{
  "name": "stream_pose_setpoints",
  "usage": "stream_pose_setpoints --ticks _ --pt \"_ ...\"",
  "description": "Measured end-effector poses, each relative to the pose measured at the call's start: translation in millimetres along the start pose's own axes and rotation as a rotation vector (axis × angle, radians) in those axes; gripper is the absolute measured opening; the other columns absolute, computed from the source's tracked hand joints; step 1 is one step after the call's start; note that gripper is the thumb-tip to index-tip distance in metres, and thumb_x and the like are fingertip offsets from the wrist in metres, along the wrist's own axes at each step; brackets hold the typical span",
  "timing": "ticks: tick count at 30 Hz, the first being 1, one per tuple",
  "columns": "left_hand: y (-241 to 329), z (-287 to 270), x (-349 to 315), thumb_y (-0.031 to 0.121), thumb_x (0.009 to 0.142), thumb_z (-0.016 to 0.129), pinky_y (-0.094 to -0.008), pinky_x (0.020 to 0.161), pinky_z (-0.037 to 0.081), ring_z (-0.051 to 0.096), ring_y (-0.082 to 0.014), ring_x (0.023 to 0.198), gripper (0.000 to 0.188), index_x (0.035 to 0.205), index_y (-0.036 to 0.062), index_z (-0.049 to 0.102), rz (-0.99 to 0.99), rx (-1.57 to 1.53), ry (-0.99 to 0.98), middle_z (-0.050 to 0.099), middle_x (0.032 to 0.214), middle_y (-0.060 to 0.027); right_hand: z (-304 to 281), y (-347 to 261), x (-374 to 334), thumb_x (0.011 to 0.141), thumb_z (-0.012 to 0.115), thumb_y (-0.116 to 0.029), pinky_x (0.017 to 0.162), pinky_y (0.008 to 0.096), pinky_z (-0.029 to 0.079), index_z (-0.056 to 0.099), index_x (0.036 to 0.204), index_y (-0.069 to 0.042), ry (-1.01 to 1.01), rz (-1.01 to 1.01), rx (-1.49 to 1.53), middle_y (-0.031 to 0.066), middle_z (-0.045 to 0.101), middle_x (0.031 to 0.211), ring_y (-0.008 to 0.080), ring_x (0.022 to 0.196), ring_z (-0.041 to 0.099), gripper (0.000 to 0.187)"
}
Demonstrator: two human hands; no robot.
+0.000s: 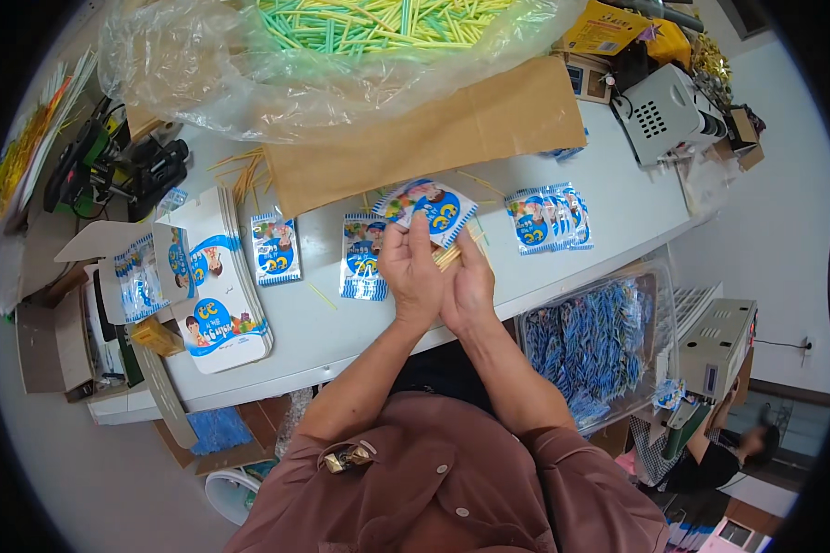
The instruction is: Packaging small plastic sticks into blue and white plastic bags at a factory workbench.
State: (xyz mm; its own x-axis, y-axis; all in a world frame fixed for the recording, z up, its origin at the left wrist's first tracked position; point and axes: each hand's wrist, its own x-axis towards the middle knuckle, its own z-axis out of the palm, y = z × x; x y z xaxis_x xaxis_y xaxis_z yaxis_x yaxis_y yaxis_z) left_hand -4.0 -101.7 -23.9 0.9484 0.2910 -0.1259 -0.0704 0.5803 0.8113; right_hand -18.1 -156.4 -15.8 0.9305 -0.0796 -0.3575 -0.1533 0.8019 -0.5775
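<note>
My left hand (411,276) pinches a blue and white printed packet (426,208) near the table's front edge, thumb on top of it. Close beside it, my right hand (470,284) is closed around a small bundle of thin yellowish sticks (449,255), partly covered by the packet. The two hands touch at the wrists. Just left of them lies a small pile of similar packets (363,258), and farther left another packet (276,249). On the right side of the table, several overlapping packets (550,219) are fanned out.
A clear plastic bag (194,69) of green and yellow sticks stands at the back, above a brown cardboard flap (424,134). Printed white cartons (226,318) are stacked at left. A clear bin (586,341) of filled packets stands at right, near a sealing machine (719,341) and another person.
</note>
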Motion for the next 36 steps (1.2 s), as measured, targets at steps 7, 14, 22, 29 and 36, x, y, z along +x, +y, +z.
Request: stream_pose_setpoints --ticks 7,14,22,29,36 --pt "-11 -16 10 0.025 0.102 0.055 -0.0201 0.056 0.046 0.057 -0.0056 0.061 0.024 0.086 0.0071 0.053 -0.125 -0.047 0.101 0.063 0.075 -0.0017 -6 10 0 0.105 0.043 -0.028 0.102 0.0363 0.045 0.049 0.129 -0.001 -0.063 -0.017 -0.130 0.0111 0.061 0.122 0.0205 0.113 0.059 0.036" --pt "-13 -17 10 0.027 0.102 0.055 -0.0192 0.051 0.045 0.056 -0.0056 0.057 0.020 0.094 0.0084 0.056 -0.158 -0.128 0.120 0.062 0.076 -0.0003 -15 17 -2 0.102 0.051 -0.015 0.093 0.0327 0.050 0.052 0.121 -0.002 -0.053 -0.084 -0.163 0.0098 0.063 0.110 0.0174 0.102 0.062 0.023" --pt "-13 -14 13 0.030 0.102 0.053 -0.0209 0.051 0.045 0.057 -0.0080 0.056 0.023 0.095 0.0083 0.054 -0.204 -0.143 0.186 0.061 0.077 -0.0013 -14 22 -4 0.102 0.050 -0.012 0.085 0.0256 0.050 0.047 0.117 -0.003 -0.076 -0.236 -0.317 0.0085 0.063 0.101 0.0128 0.094 0.062 0.017" --pt "-19 -19 21 0.026 0.103 0.052 -0.0295 0.076 0.055 0.065 -0.0137 0.086 0.024 0.108 0.0022 0.053 -0.087 -0.319 0.204 0.064 0.098 -0.0068 -31 12 11 0.103 0.048 -0.009 0.087 0.0282 0.050 0.042 0.119 -0.003 -0.112 -0.352 -0.445 0.0119 0.064 0.101 0.0160 0.095 0.063 0.018" --pt "12 -55 12 0.019 0.101 0.057 -0.0324 0.081 0.056 0.065 -0.0146 0.090 0.022 0.110 -0.0006 0.058 -0.160 -0.166 0.108 0.066 0.105 -0.0083 -62 6 34 0.102 0.050 -0.010 0.090 0.0286 0.047 0.045 0.120 0.000 -0.085 -0.586 -1.008 0.0106 0.067 0.102 0.0156 0.098 0.061 0.021"
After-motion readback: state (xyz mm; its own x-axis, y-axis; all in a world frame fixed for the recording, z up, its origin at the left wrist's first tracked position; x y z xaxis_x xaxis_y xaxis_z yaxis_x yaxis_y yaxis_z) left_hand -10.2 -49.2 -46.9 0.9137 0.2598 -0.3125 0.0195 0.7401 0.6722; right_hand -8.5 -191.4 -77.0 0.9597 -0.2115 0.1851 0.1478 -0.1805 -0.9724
